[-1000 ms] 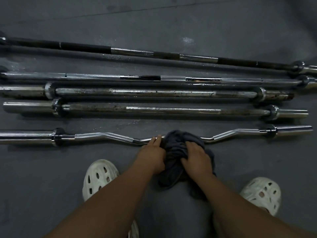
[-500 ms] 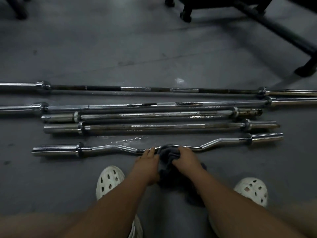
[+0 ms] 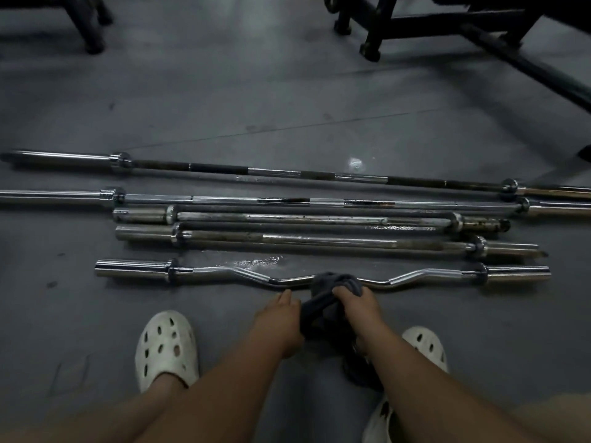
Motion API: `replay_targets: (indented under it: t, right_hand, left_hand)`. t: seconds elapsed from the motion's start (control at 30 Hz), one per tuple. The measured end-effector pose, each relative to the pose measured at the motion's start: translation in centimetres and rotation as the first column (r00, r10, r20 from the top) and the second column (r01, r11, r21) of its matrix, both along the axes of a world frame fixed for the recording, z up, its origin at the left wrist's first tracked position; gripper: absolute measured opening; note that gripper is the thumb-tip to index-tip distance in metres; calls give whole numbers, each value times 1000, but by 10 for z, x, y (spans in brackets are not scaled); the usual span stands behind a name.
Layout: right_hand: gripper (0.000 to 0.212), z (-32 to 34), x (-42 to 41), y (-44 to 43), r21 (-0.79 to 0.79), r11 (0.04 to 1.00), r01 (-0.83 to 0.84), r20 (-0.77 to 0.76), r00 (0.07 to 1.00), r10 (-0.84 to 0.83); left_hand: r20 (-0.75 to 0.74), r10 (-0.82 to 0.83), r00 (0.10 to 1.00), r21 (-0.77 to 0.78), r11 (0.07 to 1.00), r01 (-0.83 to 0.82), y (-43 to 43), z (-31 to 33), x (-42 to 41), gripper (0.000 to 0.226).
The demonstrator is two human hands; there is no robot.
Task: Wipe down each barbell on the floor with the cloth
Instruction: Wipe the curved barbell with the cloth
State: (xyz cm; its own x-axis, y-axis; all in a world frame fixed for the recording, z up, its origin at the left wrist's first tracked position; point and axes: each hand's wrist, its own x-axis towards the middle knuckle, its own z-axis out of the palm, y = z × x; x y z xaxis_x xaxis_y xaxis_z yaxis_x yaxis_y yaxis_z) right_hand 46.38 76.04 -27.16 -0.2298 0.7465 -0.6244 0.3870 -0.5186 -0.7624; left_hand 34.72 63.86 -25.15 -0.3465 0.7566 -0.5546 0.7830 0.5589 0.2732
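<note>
My cloth (image 3: 335,281) is dark grey, like the floor (image 3: 224,91). The curl bar (image 3: 198,270) is chrome silver; the farthest barbell (image 3: 287,172) alternates black and silver bands.

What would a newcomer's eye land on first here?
Five barbells lie side by side on the grey floor, the nearest a wavy curl bar. At its middle the right hand grips a dark cloth bunched over it, the left hand beside. White clogs frame the hands.
</note>
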Motion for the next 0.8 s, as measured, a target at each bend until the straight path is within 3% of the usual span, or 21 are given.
replay_targets:
  t: [0.13, 0.27, 0.4, 0.47, 0.53, 0.6, 0.63, 0.7, 0.73, 0.77, 0.8]
  right_hand:
    - [49, -21, -12, 29, 55, 988, 144, 40, 989, -146]
    - [32, -37, -28, 58, 212, 953, 216, 161, 954, -252]
    - [39, -64, -54, 71, 301, 951, 68, 255, 955, -149]
    - [41, -85, -74, 55, 426, 892, -150, 375, 927, -23]
    - [36, -102, -97, 19, 520, 688, -506, 507, 831, 228]
    - [42, -107, -108, -12, 453, 440, -775, 590, 631, 504]
    - [45, -107, -103, -12, 441, 319, -839, 610, 540, 580]
    - [47, -117, -79, 15, 463, 62, -884, 711, 412, 569]
    - [50, -121, -65, 32, 467, 45, -883, 745, 421, 518]
    - [53, -122, -54, 43, 468, 157, -870, 749, 484, 452]
    - [56, -122, -52, 44, 452, 331, -828, 732, 557, 392]
  left_hand:
    - [46, 15, 999, -30, 999, -14, 6, -21, -20, 68]
    - [27, 13, 1000, -55, 998, -11, 10, -49, -53, 67]
    - [-1, 14, 1000, -43, 999, -14, 17, -76, -80, 79]
    - [-54, -5, 999, -53, 999, 2, 21, -89, -86, 87]
    - [-64, -6, 998, -71, 997, 1, 22, -99, -83, 88]
    - [-64, 13, 998, -61, 998, -17, 19, -105, -78, 86]
    - [-70, 23, 997, -33, 999, -25, 18, -107, -78, 86]
    - [-79, 21, 997, 19, 1000, -19, 15, -109, -81, 91]
    - [-60, 1, 998, 12, 1000, 0, 14, -108, -83, 93]
    - [-40, -20, 999, -14, 1000, 20, 14, -108, -83, 95]
    - [-32, -32, 999, -49, 998, 31, 14, -107, -84, 96]
